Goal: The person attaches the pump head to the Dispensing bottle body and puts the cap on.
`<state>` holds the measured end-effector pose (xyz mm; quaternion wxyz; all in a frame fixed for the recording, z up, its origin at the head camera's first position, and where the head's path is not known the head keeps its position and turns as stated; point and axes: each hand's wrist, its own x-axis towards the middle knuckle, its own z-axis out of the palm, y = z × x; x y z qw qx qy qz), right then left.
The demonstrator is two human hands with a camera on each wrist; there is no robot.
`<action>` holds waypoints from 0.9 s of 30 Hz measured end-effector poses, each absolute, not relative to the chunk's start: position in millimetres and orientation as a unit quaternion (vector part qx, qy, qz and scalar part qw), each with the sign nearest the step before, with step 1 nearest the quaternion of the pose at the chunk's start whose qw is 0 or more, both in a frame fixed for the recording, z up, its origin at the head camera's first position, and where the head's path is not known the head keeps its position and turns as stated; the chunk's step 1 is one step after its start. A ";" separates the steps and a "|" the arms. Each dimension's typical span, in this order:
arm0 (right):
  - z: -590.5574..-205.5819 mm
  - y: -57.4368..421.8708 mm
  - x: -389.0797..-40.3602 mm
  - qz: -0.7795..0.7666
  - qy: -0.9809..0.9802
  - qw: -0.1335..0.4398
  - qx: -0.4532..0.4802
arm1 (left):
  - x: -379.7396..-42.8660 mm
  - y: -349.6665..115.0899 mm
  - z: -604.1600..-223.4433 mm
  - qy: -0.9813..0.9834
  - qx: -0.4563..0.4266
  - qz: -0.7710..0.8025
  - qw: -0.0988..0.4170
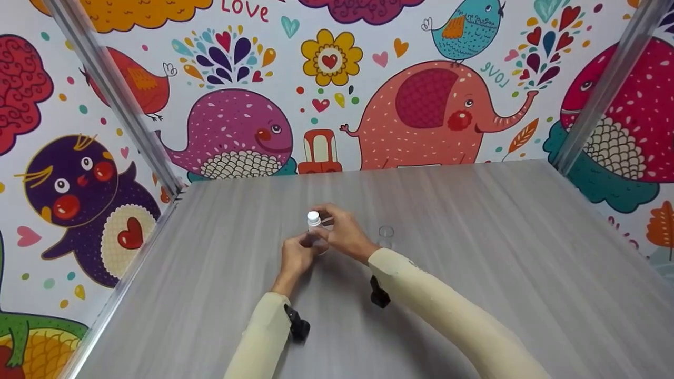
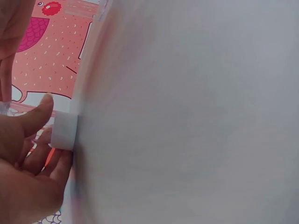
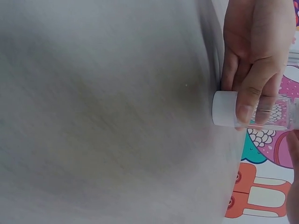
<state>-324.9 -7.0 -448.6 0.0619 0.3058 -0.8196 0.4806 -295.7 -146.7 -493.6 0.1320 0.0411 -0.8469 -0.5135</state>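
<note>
A small clear bottle (image 3: 275, 114) with a white top (image 1: 314, 217) and a white base (image 2: 64, 130) stands upright on the table. My left hand (image 1: 297, 257) grips its lower part, with the thumb (image 3: 250, 95) across the clear wall just above the base. Higher up, my right hand (image 1: 345, 234) pinches the bottle near its neck, thumb and forefinger on either side. In the right wrist view only a part of the right hand (image 3: 294, 163) shows, at the right edge. The exact touch of its fingertips is partly hidden.
A clear, cup-like piece (image 1: 386, 236) stands on the table just right of my right wrist. The grey wood-grain table (image 1: 474, 237) ends at a wall printed with cartoon animals, with metal posts (image 1: 121, 100) at the corners.
</note>
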 end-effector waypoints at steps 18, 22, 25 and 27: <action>-445.2 -8.5 -322.1 0.473 -0.809 0.098 0.336 | -297.1 -146.9 -495.2 -0.844 0.023 -0.520 0.130; -447.0 -8.1 -321.7 0.468 -0.811 0.101 0.336 | -297.2 -146.9 -495.3 -0.846 0.023 -0.517 0.129; -447.6 -7.9 -321.8 0.471 -0.811 0.096 0.332 | -297.6 -147.1 -495.6 -0.845 0.023 -0.520 0.126; -448.7 -7.9 -322.2 0.474 -0.811 0.095 0.328 | -297.9 -147.3 -495.9 -0.844 0.025 -0.522 0.124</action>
